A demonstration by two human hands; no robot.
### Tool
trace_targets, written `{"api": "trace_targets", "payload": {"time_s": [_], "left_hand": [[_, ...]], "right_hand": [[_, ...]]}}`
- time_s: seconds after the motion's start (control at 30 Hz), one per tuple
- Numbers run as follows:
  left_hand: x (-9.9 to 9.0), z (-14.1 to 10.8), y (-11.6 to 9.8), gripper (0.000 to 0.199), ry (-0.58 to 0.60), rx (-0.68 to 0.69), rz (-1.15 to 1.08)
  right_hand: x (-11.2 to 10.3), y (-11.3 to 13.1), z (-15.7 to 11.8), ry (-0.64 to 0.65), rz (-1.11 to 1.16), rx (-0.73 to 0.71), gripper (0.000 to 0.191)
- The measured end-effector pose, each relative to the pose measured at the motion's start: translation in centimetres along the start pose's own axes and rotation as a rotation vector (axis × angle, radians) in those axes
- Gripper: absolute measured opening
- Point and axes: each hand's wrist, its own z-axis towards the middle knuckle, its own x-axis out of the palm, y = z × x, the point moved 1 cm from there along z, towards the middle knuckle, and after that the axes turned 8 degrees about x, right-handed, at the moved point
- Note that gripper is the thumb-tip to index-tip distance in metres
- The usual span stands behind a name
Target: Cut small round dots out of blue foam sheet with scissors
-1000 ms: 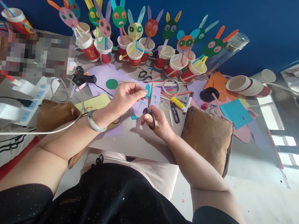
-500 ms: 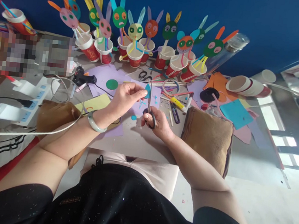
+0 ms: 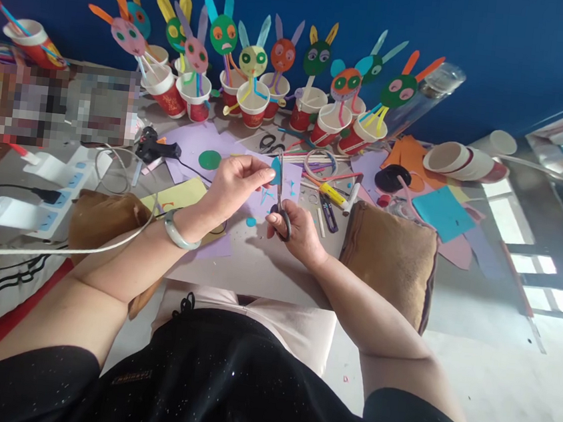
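My left hand (image 3: pixel 241 181) pinches a small piece of blue paper (image 3: pixel 276 169) between thumb and fingers. My right hand (image 3: pixel 299 232) is closed round the black handles of a pair of scissors (image 3: pixel 285 219), whose blades point up and stand right at the paper's right edge. Under the hands lies purple paper (image 3: pixel 252 202) with blue snippets on it. A small blue paper round (image 3: pixel 251 222) rests on the table between my wrists. Left of the hands is a green paper disc (image 3: pixel 210 160) on more purple paper.
Paper cups (image 3: pixel 251 106) with paper animal heads line the back. A glue gun (image 3: pixel 154 149) and power strip (image 3: pixel 64 198) with cables lie left. To the right are a yellow marker-like tube (image 3: pixel 333 195), a snipper (image 3: pixel 329 214), a brown cushion (image 3: pixel 389 263) and blue paper (image 3: pixel 443 214).
The blue paper has turned or shifted slightly against the scissor blades. Both hands stay in nearly the same place, and the whole view has moved a little.
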Motion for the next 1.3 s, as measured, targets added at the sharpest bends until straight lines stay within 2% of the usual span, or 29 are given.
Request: {"api": "trace_targets", "payload": {"time_s": [0.23,0.4,0.57,0.9,1.03,1.17,1.3], "left_hand": [[0.0,0.0,0.0,0.025,0.001,0.004,-0.003],[0.0,0.0,0.1,0.021,0.017,0.007,0.006],[0.0,0.0,0.2,0.021,0.024,-0.018,0.030],[-0.1,0.1,0.4,0.016,0.093,-0.011,0.092],[0.2,0.0,0.5,0.029,0.195,-0.079,0.100],[0.3,-0.2,0.6,0.039,0.317,-0.124,0.150],[0.3,-0.5,0.8,0.045,0.418,-0.106,0.264]], "right_hand": [[-0.2,0.0,-0.1,-0.083,0.090,0.008,0.077],[-1.0,-0.3,0.3,-0.254,0.180,-0.104,0.074],[-1.9,-0.6,0.8,-0.392,0.137,-0.151,0.067],[-3.0,-0.8,1.3,-0.480,0.144,-0.188,0.049],[-3.3,-0.6,1.3,-0.467,0.166,-0.188,0.051],[-3.1,-0.4,1.3,-0.364,0.162,-0.179,0.055],[-3.0,-0.7,1.5,-0.243,0.193,-0.208,0.057]]}}
